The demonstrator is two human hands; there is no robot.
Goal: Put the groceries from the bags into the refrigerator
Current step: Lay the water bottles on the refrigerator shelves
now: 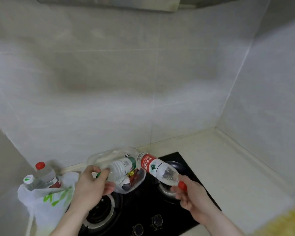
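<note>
While the left hand grips a green-capped water bottle by its neck over a clear plastic bag on the black gas stove, the right hand pinches a red-labelled water bottle at its red cap, body tilted up. Two more bottles stand in a white bag at the left, on the table.
</note>
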